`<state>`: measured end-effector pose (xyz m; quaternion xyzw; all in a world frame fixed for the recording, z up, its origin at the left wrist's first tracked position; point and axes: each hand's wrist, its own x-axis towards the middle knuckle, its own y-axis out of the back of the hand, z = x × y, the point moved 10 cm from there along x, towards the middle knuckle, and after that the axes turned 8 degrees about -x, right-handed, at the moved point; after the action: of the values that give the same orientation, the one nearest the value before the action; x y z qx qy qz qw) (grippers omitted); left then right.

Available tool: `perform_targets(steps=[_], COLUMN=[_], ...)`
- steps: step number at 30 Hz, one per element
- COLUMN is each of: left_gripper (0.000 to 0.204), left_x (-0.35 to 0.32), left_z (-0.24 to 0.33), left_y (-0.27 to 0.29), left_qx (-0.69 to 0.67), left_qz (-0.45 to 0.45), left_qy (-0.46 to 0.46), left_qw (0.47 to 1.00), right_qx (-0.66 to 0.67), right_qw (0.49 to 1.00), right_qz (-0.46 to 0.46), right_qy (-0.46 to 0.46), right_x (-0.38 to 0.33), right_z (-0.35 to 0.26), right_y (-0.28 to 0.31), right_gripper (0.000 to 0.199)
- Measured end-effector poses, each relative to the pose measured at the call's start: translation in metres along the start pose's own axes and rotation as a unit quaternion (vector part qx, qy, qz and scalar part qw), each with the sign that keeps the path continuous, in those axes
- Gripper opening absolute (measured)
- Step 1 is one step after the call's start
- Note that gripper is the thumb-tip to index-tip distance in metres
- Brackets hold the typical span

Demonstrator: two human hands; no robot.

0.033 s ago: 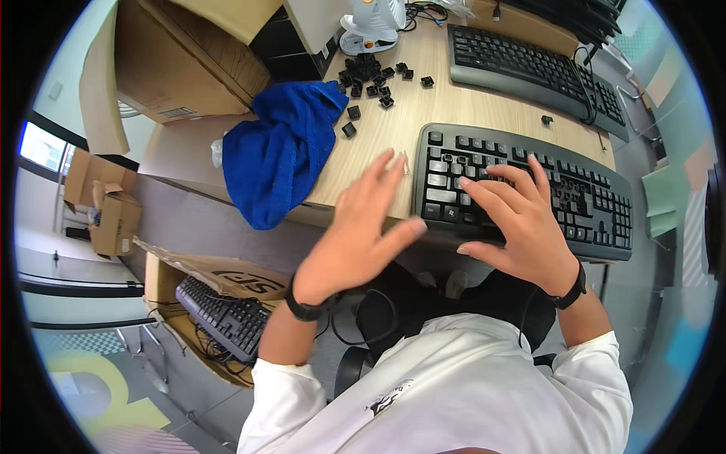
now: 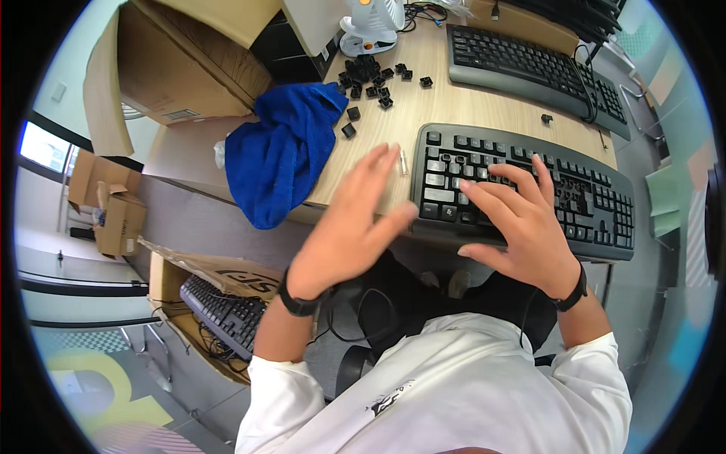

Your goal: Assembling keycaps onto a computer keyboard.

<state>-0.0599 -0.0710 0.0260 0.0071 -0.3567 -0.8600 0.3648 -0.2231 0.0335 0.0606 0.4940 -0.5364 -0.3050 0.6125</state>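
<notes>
A black keyboard (image 2: 597,189) lies at the near edge of the wooden desk (image 2: 484,102); some of its key slots look bare. My right hand (image 2: 522,227) rests flat on its middle keys with the fingers spread. My left hand (image 2: 352,227) hovers open at the desk edge, just left of the keyboard, thumb close to its lower left corner. A small pale cylinder (image 2: 403,161) lies on the desk beside my left fingertips. Loose black keycaps (image 2: 367,76) are scattered further back. Both wrists wear black bands.
A crumpled blue cloth (image 2: 283,151) hangs over the desk's left edge. A second black keyboard (image 2: 529,64) lies at the back, next to a white fan base (image 2: 370,26). Cardboard boxes (image 2: 174,76) stand at left. Another keyboard (image 2: 223,314) sits in a box below.
</notes>
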Motion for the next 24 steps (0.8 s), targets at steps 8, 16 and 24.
perform_targets(steps=[8,16,24], left_gripper=[0.036,0.026,0.029], left_x=[0.109,0.140,0.047], left_z=[-0.034,-0.053,0.083], left_y=[0.038,0.020,-0.031], left_qx=[0.182,0.311,-0.446], left_qz=[0.063,-0.009,0.015], left_qy=[0.028,0.072,0.174], left_qw=[0.981,0.948,0.878], right_qx=[0.133,0.229,0.346], right_qw=[0.971,0.954,0.885], right_qz=[0.185,0.174,0.299], right_qy=[-0.076,-0.086,-0.086], right_x=[-0.086,-0.153,-0.156], right_z=[0.028,0.036,0.059], right_y=[0.028,0.023,0.042], right_gripper=[0.052,0.047,0.044])
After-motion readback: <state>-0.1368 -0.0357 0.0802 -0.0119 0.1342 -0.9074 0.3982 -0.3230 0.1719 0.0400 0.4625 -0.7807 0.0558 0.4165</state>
